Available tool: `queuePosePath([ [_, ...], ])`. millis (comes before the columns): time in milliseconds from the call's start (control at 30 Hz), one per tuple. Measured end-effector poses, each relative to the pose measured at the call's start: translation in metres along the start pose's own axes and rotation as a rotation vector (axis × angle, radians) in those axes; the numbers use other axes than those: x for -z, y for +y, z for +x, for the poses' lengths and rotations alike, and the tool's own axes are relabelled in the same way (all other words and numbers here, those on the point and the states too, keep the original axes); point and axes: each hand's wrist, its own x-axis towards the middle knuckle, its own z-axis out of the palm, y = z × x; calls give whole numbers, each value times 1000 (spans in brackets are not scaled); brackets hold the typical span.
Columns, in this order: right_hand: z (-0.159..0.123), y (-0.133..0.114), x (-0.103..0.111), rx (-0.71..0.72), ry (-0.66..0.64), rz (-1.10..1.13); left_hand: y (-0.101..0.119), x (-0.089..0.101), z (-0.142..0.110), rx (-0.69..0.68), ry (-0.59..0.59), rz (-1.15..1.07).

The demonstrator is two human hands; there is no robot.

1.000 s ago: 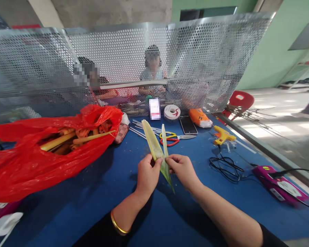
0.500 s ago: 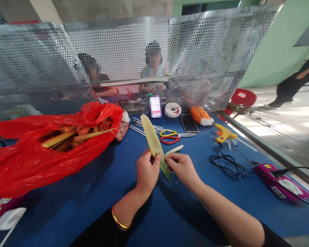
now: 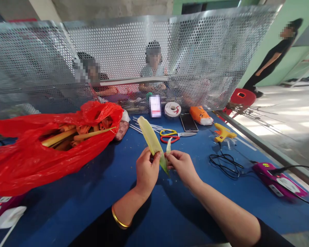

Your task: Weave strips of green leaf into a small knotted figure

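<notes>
My left hand [image 3: 148, 169] pinches a long, pale yellow-green husk leaf [image 3: 149, 134] between thumb and fingers. Its broad pale end points away from me, and its green tip hangs below the fingers. Close beside it, my right hand [image 3: 181, 166] is closed on a narrow pale strip [image 3: 169, 145] of the same stuff, which curls upward from the fingertips. Whether strip and leaf are still joined is hidden by the fingers. Just beyond the hands lie scissors [image 3: 173, 138] with one yellow and one red handle.
A red plastic bag [image 3: 74, 164] of husk pieces fills the left. White sticks [image 3: 137, 128], a lit phone [image 3: 155, 106], a ribbon spool [image 3: 172, 109], a dark phone [image 3: 189, 122] and an orange pack [image 3: 201, 115] line the back. A yellow glue gun [image 3: 223, 133] and purple power strip [image 3: 280, 180] sit right.
The narrow strip swung outward to the right, then back up, and less of it shows above my right fingers. The leaf leans further left. A person has walked into view at right.
</notes>
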Motion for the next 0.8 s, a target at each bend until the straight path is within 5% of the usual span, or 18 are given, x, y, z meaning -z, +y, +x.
queuePosePath([
  [233,0,7,3,73,29,-42,1,-7,-3,132,-149,117],
  [800,2,-1,3,24,173,129,-7,0,5,221,-80,134],
])
